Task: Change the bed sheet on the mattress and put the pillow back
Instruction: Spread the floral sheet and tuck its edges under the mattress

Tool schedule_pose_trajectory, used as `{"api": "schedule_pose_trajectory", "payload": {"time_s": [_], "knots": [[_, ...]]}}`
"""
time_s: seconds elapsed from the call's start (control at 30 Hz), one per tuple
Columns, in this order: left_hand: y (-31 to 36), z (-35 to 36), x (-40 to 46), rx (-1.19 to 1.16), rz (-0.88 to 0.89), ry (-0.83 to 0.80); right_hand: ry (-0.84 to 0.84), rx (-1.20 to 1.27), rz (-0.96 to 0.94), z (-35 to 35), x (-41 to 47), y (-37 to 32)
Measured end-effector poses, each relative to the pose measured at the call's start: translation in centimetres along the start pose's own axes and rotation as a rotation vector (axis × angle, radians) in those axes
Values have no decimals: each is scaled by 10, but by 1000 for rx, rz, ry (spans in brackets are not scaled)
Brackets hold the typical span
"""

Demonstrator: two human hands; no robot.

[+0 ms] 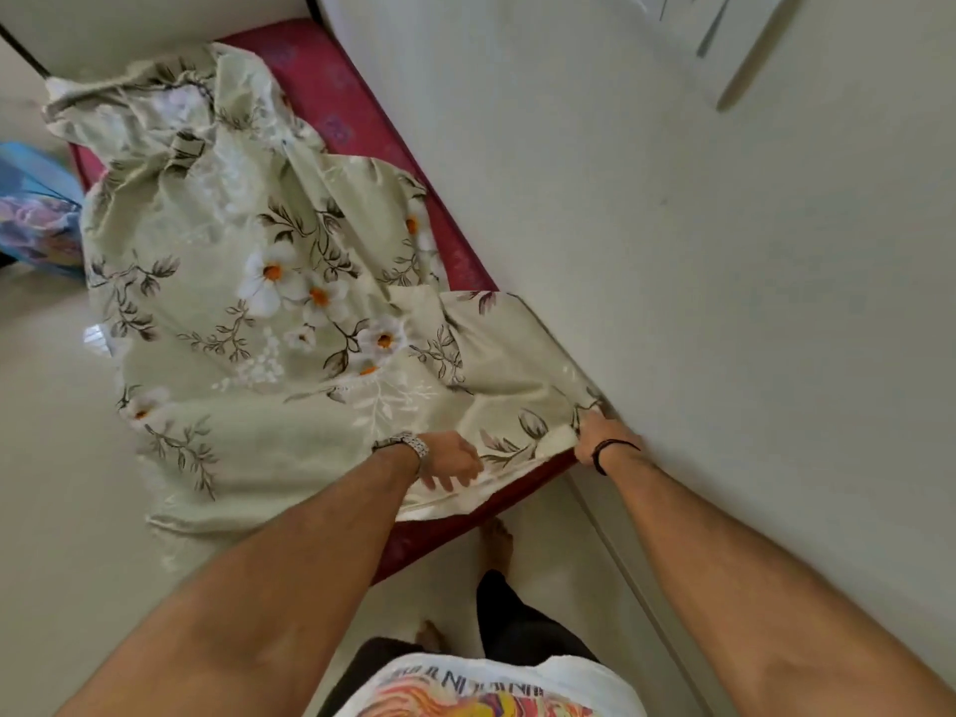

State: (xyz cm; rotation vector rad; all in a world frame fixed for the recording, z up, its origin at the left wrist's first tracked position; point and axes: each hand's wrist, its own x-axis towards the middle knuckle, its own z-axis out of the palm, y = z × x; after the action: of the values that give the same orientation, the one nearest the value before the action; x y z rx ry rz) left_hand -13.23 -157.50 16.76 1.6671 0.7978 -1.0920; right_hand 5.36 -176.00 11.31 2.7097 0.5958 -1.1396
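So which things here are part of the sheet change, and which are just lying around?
Part of the job: floral bed sheet; red mattress; left hand resting on the sheet; right hand gripping its corner.
Lying about: blue patterned bundle on the floor; paper on the wall.

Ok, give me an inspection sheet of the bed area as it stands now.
Surface: red mattress, bare along the wall side and at the near end.
Job's things: floral sheet spread loosely, rumpled at the far end, overhanging the floor side.
Clutter: blue patterned bundle on the floor beside the bed; unclear what it is.
Grip: left hand rests on the sheet's near edge; right hand pinches the sheet's corner by the wall.
Cables: nothing seen.
Surroundings: white wall, pale floor.
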Motion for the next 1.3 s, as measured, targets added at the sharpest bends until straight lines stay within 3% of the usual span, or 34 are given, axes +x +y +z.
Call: {"api": "schedule_pose_trajectory", "payload": {"time_s": [0.1,0.3,0.43,0.47,0.63,0.8,0.97,1.13,1.3], "knots": [[-3,-9,5,-117,17,69,-157,-171,-50,-8,-7,-18],[-64,-48,-22,-143,58,362,-296,236,-371,-4,-13,-125],[-147,-60,-60,-261,10,494,-302,283,-463,23,-33,-213],[-197,-65,-84,-312,-24,548,-331,254,-511,43,-48,-261],[-306,-68,-112,-438,-85,654,-356,220,-606,76,-75,-345],[-469,-128,-133,-487,-116,747,-292,254,-731,119,-118,-497],[-594,-252,-189,-502,12,877,-121,438,-660,142,-171,-648],[-670,-348,-252,-497,147,882,-76,489,-694,132,-228,-784],[-709,-419,-265,-554,185,913,23,494,-719,94,-224,-863]]}}
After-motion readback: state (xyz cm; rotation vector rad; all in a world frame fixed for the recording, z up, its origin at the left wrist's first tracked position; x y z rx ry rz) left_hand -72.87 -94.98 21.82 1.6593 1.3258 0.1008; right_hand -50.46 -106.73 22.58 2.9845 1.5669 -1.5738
